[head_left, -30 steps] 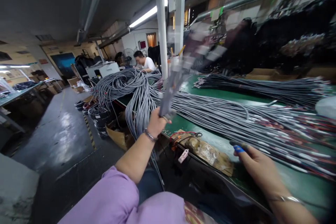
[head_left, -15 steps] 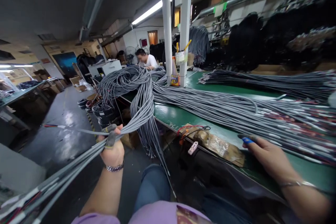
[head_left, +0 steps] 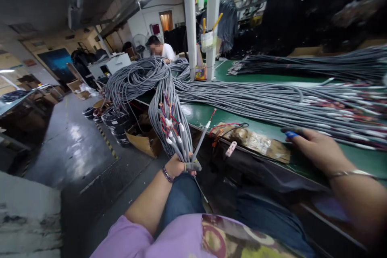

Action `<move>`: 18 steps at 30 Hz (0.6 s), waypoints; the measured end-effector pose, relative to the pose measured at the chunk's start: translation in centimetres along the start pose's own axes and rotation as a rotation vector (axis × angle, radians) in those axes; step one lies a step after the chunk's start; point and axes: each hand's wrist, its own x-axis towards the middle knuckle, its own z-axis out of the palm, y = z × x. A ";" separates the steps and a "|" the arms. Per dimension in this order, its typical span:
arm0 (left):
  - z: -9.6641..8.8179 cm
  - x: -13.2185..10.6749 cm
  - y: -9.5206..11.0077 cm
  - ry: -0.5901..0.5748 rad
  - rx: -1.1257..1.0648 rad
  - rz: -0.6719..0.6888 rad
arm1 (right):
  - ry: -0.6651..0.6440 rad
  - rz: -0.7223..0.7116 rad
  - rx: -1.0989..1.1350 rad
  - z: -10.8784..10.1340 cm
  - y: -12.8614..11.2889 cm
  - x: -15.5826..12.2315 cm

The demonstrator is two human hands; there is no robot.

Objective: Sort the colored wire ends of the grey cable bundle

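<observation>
The left hand grips a bunch of round grey cables, white-sleeved ends upward, just off the front edge of a glossy green workbench. Well apart, the right hand is near that edge, its grip unclear. Shiny grey floor stretches beyond.

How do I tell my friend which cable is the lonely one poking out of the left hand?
Start at the green table and look in front of its near edge. There the left hand grips a bunch of grey cables, ends up. The lonely cable leans right, apart from the others, with a white sleeve and reddish wire at its tip.
</observation>
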 end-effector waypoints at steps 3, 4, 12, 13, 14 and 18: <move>0.4 1.4 -1.1 -0.053 -0.021 -0.044 | -0.074 -0.147 -0.009 0.5 0.7 1.0; 0.5 1.7 -1.2 -0.062 -0.022 -0.052 | -0.132 -0.191 -0.035 0.5 0.6 1.1; -1.3 0.7 -2.6 -0.058 -0.067 -0.012 | 0.009 -0.643 0.096 2.8 -6.2 -7.8; -1.6 0.3 -2.8 -0.057 -0.058 0.004 | -0.089 -0.745 0.169 3.7 -7.4 -9.3; -1.9 0.0 -2.9 -0.048 -0.041 0.015 | -0.173 -0.793 0.240 4.7 -8.4 -10.5; -2.4 -1.0 -2.7 0.004 0.086 0.000 | -0.436 -0.849 0.469 8.4 -12.3 -13.3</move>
